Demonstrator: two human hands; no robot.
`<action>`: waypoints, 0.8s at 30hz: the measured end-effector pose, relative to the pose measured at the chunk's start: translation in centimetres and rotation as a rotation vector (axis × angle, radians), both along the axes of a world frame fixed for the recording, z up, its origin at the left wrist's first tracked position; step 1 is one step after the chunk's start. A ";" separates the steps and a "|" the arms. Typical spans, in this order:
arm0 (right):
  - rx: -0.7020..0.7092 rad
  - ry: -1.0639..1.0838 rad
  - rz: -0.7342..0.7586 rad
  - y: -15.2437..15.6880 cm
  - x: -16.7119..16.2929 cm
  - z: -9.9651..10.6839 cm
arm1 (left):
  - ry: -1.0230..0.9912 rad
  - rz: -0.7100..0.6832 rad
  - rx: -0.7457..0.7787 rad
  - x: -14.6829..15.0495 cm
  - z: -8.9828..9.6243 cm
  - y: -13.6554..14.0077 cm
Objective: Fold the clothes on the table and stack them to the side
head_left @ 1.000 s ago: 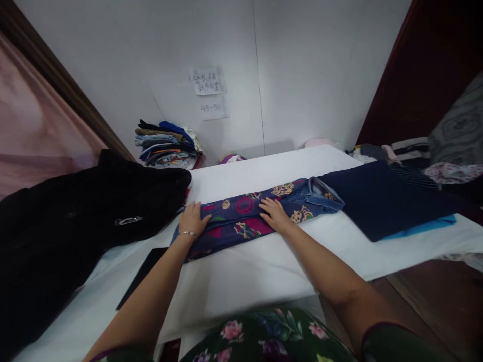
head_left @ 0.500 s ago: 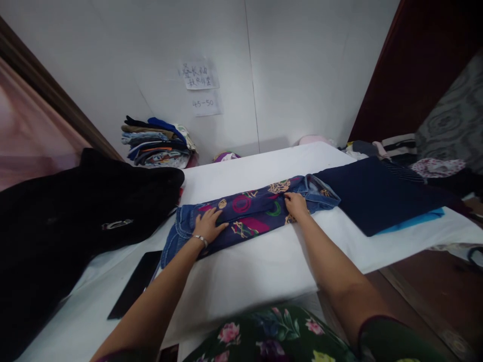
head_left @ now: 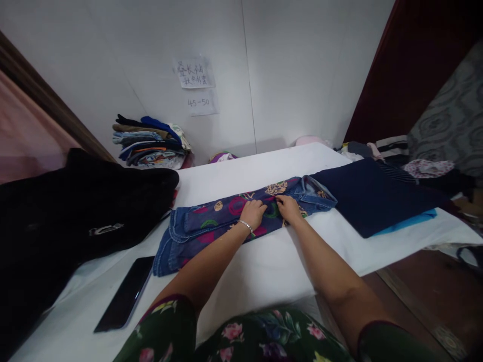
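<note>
A denim jacket with a colourful printed panel lies folded into a long strip on the white table, its collar end to the right and denim hem and cuff layers to the left. Near its middle, my left hand, a bracelet at the wrist, is closed with bent fingers on the printed cloth. Just to the right, my right hand pinches the cloth near the collar end. Only a small gap separates the two hands. What lies under the fingertips is hidden.
Left on the white table are a black garment and a phone. A stack of folded clothes stands behind them. Flat dark navy cloth lies right, over a blue piece. Paper notes hang on the wall.
My left hand has moved right along the jacket, from its left part to near my right hand, and its fingers have curled. My right hand has shifted slightly left. The view has moved a little.
</note>
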State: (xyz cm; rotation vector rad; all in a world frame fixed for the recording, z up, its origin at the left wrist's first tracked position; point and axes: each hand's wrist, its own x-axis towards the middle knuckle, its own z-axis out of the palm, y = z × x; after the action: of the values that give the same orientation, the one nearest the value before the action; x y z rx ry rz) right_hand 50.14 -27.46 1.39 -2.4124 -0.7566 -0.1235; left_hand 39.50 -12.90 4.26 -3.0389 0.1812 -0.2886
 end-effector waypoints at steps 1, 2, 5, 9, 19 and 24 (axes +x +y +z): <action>0.012 0.004 -0.015 -0.1 0.2 -0.1 | -0.003 0.003 0.007 0.4 -0.1 -0.2; 0.023 0.009 -0.029 -0.1 0.4 -0.2 | -0.005 0.006 0.007 0.8 -0.2 -0.4; 0.047 0.019 -0.076 -0.2 0.8 -0.5 | -0.013 0.017 -0.036 1.4 -0.4 -0.4; 0.065 0.089 -0.119 -0.2 1.4 -0.5 | -0.030 0.087 -0.154 1.5 -0.9 0.1; 0.023 0.218 -0.266 0.7 7.1 0.9 | -0.057 0.127 -0.294 1.2 -1.5 0.7; -0.006 0.238 -0.336 0.3 9.3 0.9 | -0.081 0.091 -0.317 0.7 -1.7 0.8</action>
State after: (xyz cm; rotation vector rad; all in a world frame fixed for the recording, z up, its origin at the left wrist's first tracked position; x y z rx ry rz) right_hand 59.48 -27.19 2.33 -2.4840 -0.2426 0.0335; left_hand 40.24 -12.10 2.52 -3.3263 -0.0113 -0.4740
